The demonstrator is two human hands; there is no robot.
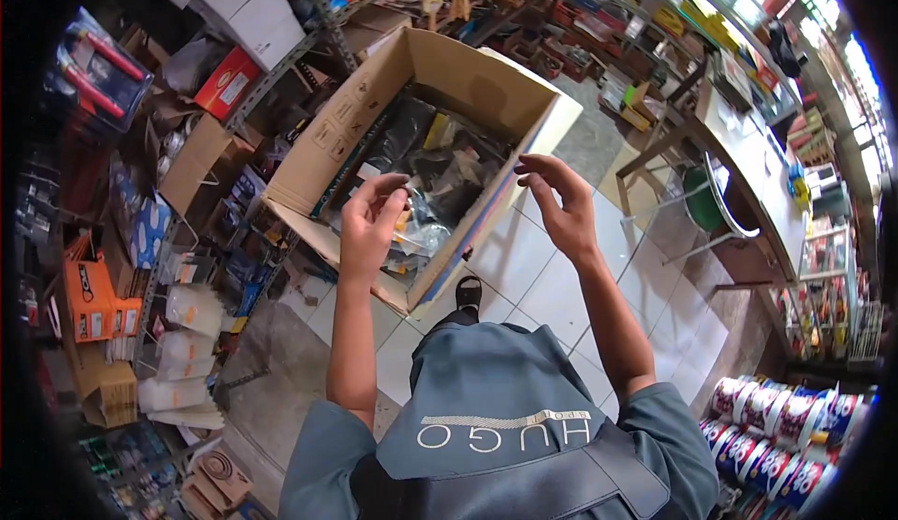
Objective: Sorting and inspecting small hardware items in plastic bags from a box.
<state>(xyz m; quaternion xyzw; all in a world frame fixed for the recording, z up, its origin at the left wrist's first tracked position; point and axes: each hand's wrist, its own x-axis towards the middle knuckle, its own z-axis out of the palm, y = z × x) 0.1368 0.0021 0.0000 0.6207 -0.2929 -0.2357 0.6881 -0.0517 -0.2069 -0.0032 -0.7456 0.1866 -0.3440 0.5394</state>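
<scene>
Before me is a large open cardboard box (pixel 484 74) with its top flaps raised. Inside it lie black plastic bags (pixel 403 127), clear plastic packets (pixel 424 232) and other dark items that I cannot make out. My left hand (pixel 370 222) hovers over the near left part of the box, thumb close to the curled fingers. Whether something small is pinched there is hidden. Just outside the box's right wall is my right hand (pixel 561 194), palm inward, its thumb and fingers apart and nothing seen between them.
Metal shelving (pixel 242 110) crowded with goods runs along the left. A wooden desk (pixel 754 162) and a green-seated chair (pixel 705 201) stand to the right on white floor tiles (pixel 554 295). Stacked paint cans (pixel 765 443) fill the lower right.
</scene>
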